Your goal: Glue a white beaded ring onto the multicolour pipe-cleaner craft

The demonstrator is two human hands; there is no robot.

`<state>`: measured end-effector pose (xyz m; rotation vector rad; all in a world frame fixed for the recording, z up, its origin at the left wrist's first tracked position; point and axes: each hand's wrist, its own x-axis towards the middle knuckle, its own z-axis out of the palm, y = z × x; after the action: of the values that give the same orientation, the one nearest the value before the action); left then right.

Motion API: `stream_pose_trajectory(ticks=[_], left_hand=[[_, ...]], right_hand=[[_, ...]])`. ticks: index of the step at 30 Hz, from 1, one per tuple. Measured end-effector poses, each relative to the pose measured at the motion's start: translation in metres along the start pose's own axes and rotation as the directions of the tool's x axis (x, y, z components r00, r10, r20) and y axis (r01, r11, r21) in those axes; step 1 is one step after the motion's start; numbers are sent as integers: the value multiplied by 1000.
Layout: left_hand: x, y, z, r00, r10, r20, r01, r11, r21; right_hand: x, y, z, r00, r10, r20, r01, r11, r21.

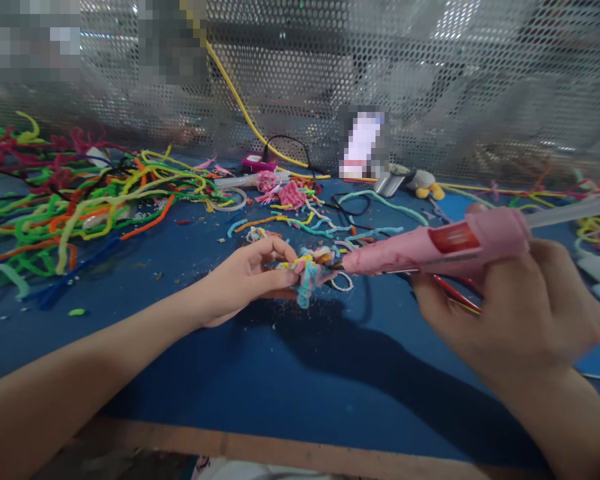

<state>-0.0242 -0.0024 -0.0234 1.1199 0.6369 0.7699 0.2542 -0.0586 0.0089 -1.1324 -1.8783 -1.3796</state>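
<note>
Between the thumb and fingers of my left hand (253, 277) is a small multicoloured fuzzy bundle (309, 272), with a light blue part hanging down. My right hand (520, 313) is wrapped round a pink glue gun (430, 248); a clear glue stick (570, 212) sticks out of its back end. The gun's nozzle is at the right side of the bundle, and whether it touches is hard to tell. Just below the nozzle lies a small beaded ring (342, 283) on the blue table.
A tangle of coloured fuzzy stems (105, 207) covers the table's back left. Behind my hands are pink fuzzy pieces (291, 195), a magenta box (259, 163) and a blurred phone (364, 145). A yellow cable (240, 103) runs down the perforated metal panel (290, 73).
</note>
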Motion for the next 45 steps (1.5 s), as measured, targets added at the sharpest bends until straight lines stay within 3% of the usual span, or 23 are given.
stream_pose_trajectory(ticks=[19, 35, 45], left_hand=[[1, 0, -2, 996, -86, 30, 85, 996, 33], [2, 0, -2, 995, -102, 20, 98, 985, 141], [3, -1, -4, 996, -71, 46, 65, 990, 124]], right_hand=[[-2, -4, 1, 999, 6, -52, -7, 1000, -20], [-4, -4, 2, 999, 22, -27, -22, 1000, 4], [-3, 3, 1, 999, -4, -48, 2, 999, -52]])
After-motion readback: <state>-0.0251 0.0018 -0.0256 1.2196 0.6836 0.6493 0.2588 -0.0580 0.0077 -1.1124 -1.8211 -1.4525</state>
